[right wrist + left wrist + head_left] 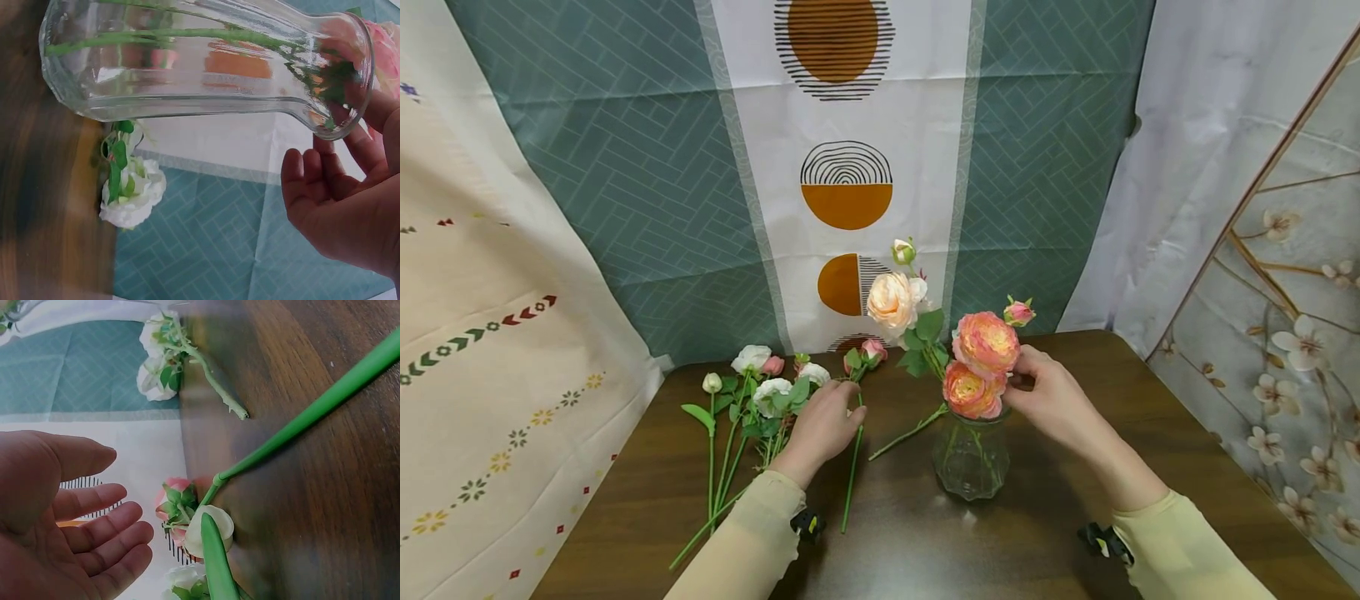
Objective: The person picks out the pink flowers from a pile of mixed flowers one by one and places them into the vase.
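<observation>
A clear glass vase (972, 458) stands on the table with green stems inside. Coral-pink peony blooms (987, 344) sit at its mouth, and a peach peony (892, 302) leans out to the left. My right hand (1051, 396) holds the coral peony low at the rim, fingers curled, some fingertips hidden behind bloom and glass. In the right wrist view, fingers (369, 153) bend beside the vase's lip. Over the cut flowers on the left, my left hand (826, 425) hovers with relaxed fingers. The left wrist view shows nothing in its grasp, a white tulip (215, 532) nearby.
White roses (772, 397) and other stems lie at the table's left. A pink rose (872, 353) lies toward the back with its long stem pointing forward. Behind the vase lies a white flower (134, 194). A patterned curtain (662, 167) hangs along the table's back edge.
</observation>
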The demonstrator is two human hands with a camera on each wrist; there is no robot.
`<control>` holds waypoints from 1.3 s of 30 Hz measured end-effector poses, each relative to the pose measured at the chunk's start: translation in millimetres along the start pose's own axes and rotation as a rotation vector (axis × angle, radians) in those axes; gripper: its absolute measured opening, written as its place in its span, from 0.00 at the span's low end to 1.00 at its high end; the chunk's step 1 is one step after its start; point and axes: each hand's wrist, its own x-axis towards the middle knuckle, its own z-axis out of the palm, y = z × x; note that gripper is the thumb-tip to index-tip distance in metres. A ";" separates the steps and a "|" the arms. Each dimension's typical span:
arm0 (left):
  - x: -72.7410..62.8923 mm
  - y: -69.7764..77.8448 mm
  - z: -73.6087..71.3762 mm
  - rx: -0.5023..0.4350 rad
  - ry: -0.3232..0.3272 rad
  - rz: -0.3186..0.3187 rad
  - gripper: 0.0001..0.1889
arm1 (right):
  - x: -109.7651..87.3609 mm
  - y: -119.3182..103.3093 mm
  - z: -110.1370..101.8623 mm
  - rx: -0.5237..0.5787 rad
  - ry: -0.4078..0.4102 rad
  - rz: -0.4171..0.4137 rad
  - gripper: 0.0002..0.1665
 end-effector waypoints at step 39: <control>35.3 -87.0 56.2 0.103 0.065 -0.046 0.15 | 7.5 -21.0 5.7 -0.139 0.037 0.035 0.05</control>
